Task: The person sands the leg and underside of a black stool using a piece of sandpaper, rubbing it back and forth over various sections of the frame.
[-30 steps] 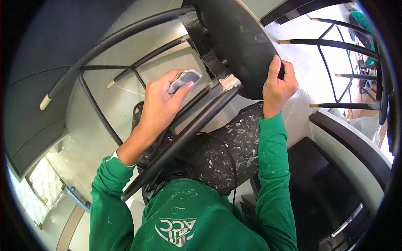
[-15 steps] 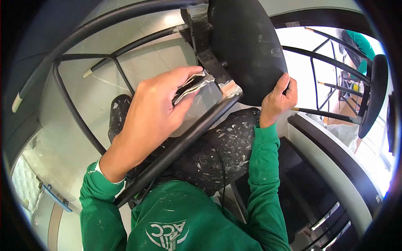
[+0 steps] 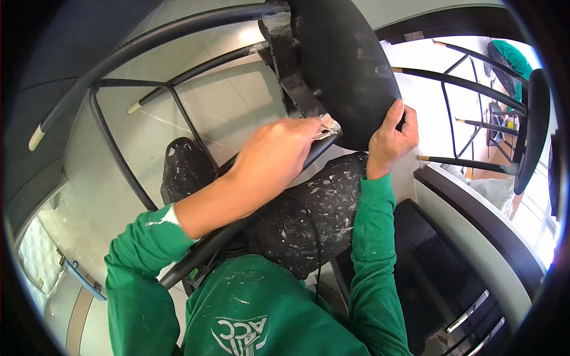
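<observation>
A black stool lies tipped across my lap, its round seat (image 3: 341,71) facing away to the right and its long legs (image 3: 196,21) reaching left. My left hand (image 3: 267,157) is closed on a folded piece of sandpaper (image 3: 323,135), mostly hidden by the fingers. It presses the sandpaper against the pale, scraped joint where the nearest leg meets the seat bracket (image 3: 297,83). My right hand (image 3: 392,141) grips the seat's right edge, thumb on the face I see. Another scraped patch (image 3: 277,25) shows at the far leg joint.
Another black stool (image 3: 531,130) lies tipped at the right, beyond a dark-edged ledge (image 3: 475,216). Farther back a person in green (image 3: 512,62) is partly visible. A glossy black cabinet (image 3: 433,261) with metal handles stands at lower right. A thin cord hangs over my paint-spotted trousers (image 3: 323,207).
My left hand has moved right and brought the sandpaper from the air beside the bracket onto the leg joint. The right hand keeps its grip on the seat edge.
</observation>
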A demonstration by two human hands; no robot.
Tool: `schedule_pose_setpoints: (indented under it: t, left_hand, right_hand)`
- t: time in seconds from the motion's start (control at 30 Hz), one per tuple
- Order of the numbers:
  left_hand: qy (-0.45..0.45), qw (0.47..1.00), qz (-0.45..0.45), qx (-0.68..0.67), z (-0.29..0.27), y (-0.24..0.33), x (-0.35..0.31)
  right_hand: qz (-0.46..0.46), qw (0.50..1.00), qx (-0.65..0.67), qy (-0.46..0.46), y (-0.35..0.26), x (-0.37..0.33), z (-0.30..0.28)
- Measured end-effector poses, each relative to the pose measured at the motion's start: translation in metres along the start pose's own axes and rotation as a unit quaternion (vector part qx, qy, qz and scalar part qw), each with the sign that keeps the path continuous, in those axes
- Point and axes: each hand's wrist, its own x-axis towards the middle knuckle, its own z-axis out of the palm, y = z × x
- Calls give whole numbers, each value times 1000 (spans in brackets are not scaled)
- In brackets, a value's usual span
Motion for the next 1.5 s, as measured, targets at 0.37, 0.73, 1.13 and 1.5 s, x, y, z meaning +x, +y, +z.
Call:
schedule_pose_setpoints:
  t: [0.37,0.73,1.13,1.5]
  left_hand:
    - [33,950,-150,-271,6,-42,19]
    - [-61,898,-227,-372,19,-41,44]
    - [3,967,-161,-199,31,-37,57]
    - [41,989,-98,-104,29,-18,59]
  right_hand:
    - [6,1000,-9,-1,-2,-2,-3]
    - [2,1000,-19,6,2,0,-5]
    - [3,1000,-14,20,-5,1,-4]
    - [12,1000,0,21,-7,1,-4]
